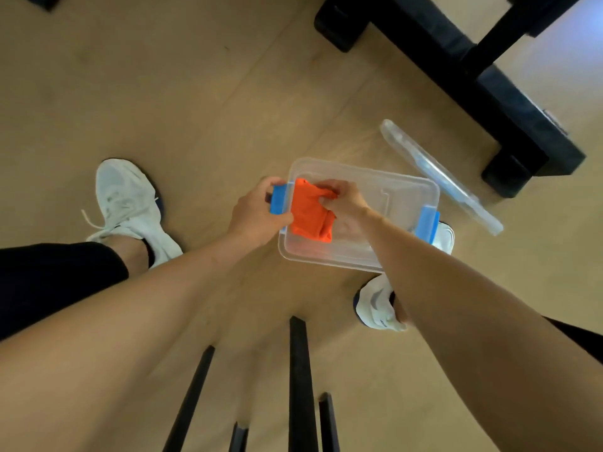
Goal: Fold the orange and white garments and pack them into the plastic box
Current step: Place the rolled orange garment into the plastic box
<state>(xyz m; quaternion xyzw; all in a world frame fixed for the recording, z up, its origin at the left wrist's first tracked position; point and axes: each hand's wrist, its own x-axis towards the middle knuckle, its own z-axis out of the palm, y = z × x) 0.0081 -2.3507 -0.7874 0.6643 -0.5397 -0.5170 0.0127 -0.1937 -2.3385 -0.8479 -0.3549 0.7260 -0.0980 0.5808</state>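
Wooden floor (195, 109); left hand (257, 216) grips clear plastic box (326, 256) blue latch, right hand (342, 200) pinches folded orange garment (308, 216) inside; lid (440, 177) beside.

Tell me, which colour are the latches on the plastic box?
Blue, both latches on the clear plastic box; the head view shows it.

Wooden floor (195, 93), black furniture base (509, 102), thin black legs (298, 386), white laced sneaker (130, 200)
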